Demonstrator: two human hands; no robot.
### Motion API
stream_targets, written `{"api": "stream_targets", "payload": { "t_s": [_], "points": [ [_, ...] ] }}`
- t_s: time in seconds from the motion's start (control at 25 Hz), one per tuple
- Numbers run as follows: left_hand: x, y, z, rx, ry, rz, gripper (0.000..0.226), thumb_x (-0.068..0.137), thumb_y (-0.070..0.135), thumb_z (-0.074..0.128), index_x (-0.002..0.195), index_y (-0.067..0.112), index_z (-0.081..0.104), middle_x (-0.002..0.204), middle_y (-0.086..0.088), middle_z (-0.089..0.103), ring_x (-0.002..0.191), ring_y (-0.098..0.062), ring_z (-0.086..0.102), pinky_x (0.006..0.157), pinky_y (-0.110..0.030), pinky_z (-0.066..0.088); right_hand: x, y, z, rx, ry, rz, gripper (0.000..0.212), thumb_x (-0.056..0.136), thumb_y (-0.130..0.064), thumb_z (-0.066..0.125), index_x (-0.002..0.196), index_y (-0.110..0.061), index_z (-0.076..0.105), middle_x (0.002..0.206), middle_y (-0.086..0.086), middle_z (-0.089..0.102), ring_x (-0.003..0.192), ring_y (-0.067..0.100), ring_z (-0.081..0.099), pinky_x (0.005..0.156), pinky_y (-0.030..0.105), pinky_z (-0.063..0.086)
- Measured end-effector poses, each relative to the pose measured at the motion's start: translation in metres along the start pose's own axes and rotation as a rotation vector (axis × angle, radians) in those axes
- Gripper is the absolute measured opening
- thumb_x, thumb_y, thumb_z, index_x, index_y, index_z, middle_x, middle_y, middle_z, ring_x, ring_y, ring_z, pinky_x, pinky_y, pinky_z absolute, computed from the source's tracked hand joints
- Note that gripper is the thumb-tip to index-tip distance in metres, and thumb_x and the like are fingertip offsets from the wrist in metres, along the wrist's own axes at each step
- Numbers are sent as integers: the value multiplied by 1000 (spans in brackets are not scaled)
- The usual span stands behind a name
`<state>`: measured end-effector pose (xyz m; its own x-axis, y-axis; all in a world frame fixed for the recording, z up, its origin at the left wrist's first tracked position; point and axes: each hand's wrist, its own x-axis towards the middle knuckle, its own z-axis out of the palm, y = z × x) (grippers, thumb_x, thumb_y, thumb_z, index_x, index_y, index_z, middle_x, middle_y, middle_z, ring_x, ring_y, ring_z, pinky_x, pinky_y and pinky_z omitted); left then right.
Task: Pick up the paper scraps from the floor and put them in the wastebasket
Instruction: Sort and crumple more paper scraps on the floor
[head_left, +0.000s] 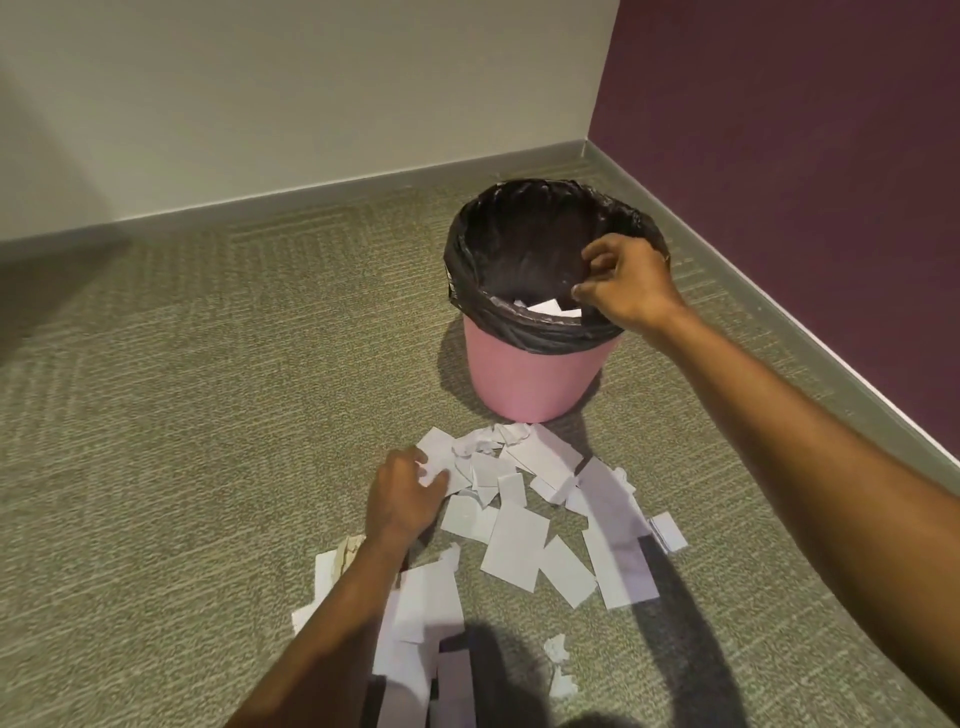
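Your right hand (626, 283) hangs over the near right rim of the pink wastebasket (535, 371), fingers loosely curled and holding nothing; a few scraps lie inside. Your left hand (402, 496) presses on the paper scraps (519, 519) strewn on the carpet (182, 415) near the basket; I cannot tell whether it grips any.

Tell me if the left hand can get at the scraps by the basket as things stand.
Probably yes: the left hand already rests on the edge of the scraps before the basket, with nothing between them.
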<state>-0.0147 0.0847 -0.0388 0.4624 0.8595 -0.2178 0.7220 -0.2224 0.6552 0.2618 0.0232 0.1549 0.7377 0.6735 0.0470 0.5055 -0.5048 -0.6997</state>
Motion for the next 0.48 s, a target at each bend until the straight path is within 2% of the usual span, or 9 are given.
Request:
{"api": "stream_targets", "payload": {
  "t_s": [0.12,0.2,0.24,0.32,0.4,0.48],
  "points": [
    [-16,9,21,153,-149,65,61,75,62,64,111,13,60,111,-7,62,102,-25,59,84,-40,52,-42,-7,-7,73,147,-178,12,88,-11,68,99,-13,71,86,-2,69,77,14,65,68,27,53],
    [-26,17,37,377,-235,40,80,72,74,55,125,13,52,125,-9,53,119,-29,50,94,-43,44,-78,10,-1,105,138,-196,8,89,-9,64,88,-14,71,74,-4,67,68,15,65,61,29,54],
    [-31,21,46,458,-268,12,90,71,78,53,133,14,45,133,-11,47,126,-31,44,99,-45,40,-91,27,8,75,79,-145,9,89,-8,64,87,-14,70,76,-2,68,69,16,65,63,32,55],
    [-39,26,63,538,-322,-28,109,69,81,52,148,12,23,150,-18,29,137,-36,32,105,-49,33,-106,77,33,-102,-119,20,8,89,-11,67,96,-10,70,95,5,72,85,20,66,78,38,56],
    [-48,25,81,628,-324,-21,116,72,77,55,153,10,6,156,-26,13,141,-41,26,105,-53,33,-112,131,58,-308,-352,212,38,87,-23,71,120,-6,63,123,14,64,108,28,61,92,38,52],
    [-55,24,91,744,-254,30,109,78,68,59,152,9,6,153,-29,18,136,-42,31,102,-52,37,-117,168,73,-439,-486,311,66,86,-35,72,140,-8,46,138,18,51,123,34,52,100,39,47]
  ]
}}
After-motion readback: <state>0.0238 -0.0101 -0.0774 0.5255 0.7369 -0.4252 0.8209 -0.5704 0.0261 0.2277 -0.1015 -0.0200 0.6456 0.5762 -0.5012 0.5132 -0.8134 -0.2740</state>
